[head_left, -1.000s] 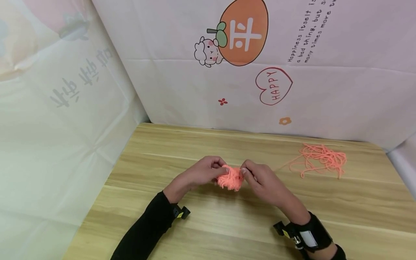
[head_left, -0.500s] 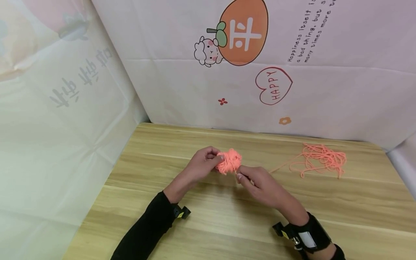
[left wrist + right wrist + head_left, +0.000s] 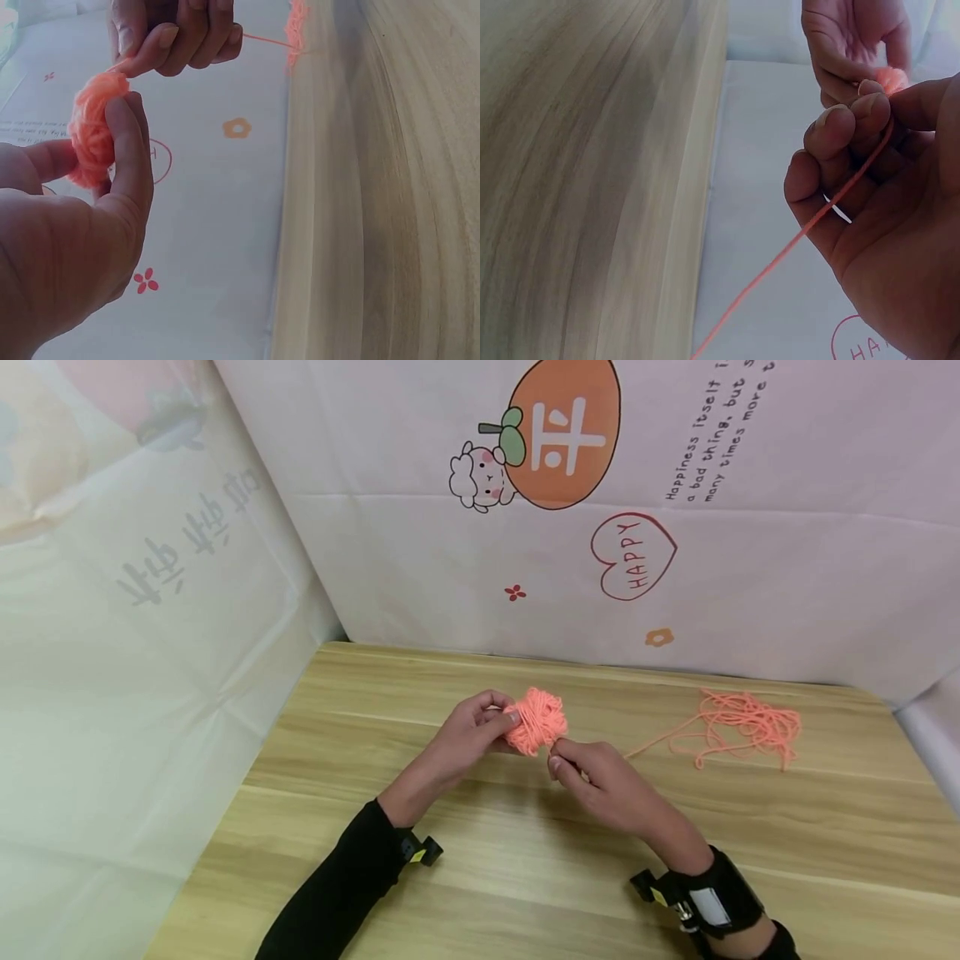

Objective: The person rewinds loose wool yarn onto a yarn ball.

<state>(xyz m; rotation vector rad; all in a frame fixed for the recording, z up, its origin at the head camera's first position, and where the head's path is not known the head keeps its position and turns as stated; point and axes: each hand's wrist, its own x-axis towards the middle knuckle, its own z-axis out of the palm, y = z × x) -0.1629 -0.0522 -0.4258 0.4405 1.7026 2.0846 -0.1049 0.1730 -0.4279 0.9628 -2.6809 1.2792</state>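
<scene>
A coral-pink ball of yarn (image 3: 542, 720) is held above the table by my left hand (image 3: 474, 732), its thumb on the near face and the fingers behind. In the left wrist view, the yarn ball (image 3: 96, 131) sits between thumb and fingers. My right hand (image 3: 603, 783), just right of the ball and lower, pinches the yarn strand between thumb and forefinger. In the right wrist view that strand (image 3: 780, 256) runs across the palm and out past the curled fingers. It leads to a loose heap of the same yarn (image 3: 750, 725) on the right.
The wood-grain table (image 3: 480, 893) lies below both hands. A white printed sheet (image 3: 420, 568) stands upright along its back edge, and another pale sheet (image 3: 187, 693) rises at the left. Each wrist wears a small black camera.
The yarn ball and left hand have moved up and away from me, the ball turning to show other windings. My right hand went from the ball's right side to below it, drawing the strand.
</scene>
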